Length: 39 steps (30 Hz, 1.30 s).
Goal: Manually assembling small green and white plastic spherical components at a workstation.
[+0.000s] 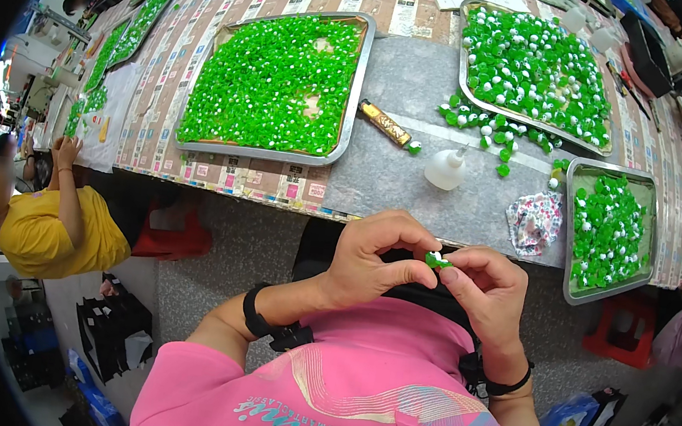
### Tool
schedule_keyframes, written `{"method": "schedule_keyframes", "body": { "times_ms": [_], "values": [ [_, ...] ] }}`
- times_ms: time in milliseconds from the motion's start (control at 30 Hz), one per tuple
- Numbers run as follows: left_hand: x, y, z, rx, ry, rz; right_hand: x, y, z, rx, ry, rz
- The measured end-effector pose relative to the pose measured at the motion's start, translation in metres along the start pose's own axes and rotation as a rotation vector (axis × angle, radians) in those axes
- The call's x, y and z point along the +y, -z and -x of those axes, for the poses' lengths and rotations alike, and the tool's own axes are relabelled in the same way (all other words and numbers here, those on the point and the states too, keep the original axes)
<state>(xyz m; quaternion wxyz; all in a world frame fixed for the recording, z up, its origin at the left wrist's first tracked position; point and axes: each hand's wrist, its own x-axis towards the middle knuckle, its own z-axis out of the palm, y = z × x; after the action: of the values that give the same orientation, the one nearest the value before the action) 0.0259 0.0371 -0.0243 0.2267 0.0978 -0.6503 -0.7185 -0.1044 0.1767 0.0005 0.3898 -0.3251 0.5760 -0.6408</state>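
Just past the table's near edge, above my lap, a small green-and-white plastic piece is held between both hands. My left hand pinches it from one side with thumb and forefinger. From the other side, the thumb and fingertips of my right hand close on it. The fingertips partly cover the piece. Beyond my hands a white squeeze bottle with a thin nozzle stands on a grey mat. A floral cloth lies near the mat's right edge.
A large metal tray of green pieces sits at left. Another tray of green-and-white pieces stands back right, loose pieces spilling beside it. A smaller tray overhangs the near right edge. A gold-handled tool lies mid-table. A co-worker sits left.
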Motion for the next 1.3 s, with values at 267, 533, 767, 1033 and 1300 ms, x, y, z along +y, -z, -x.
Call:
{"method": "schedule_keyframes", "body": {
  "times_ms": [267, 533, 767, 1033, 1300],
  "values": [
    [0.006, -0.004, -0.002, 0.032, -0.041, -0.001, 0.001, -0.001, -0.003, 0.053, 0.291, 0.312],
    [0.003, -0.004, -0.001, 0.024, -0.038, 0.001, -0.003, -0.003, -0.004, 0.069, 0.366, 0.409],
    [0.004, 0.005, -0.001, 0.113, -0.017, -0.069, -0.008, 0.035, -0.006, 0.434, 0.418, 0.614],
    [0.019, 0.081, -0.016, 0.605, -0.200, -0.584, -0.008, 0.137, 0.009, 0.957, 0.326, 1.160],
    [0.033, 0.144, -0.026, 0.515, -0.200, -1.414, -0.008, 0.129, 0.014, 0.966, 0.323, 1.089]
  ]
}}
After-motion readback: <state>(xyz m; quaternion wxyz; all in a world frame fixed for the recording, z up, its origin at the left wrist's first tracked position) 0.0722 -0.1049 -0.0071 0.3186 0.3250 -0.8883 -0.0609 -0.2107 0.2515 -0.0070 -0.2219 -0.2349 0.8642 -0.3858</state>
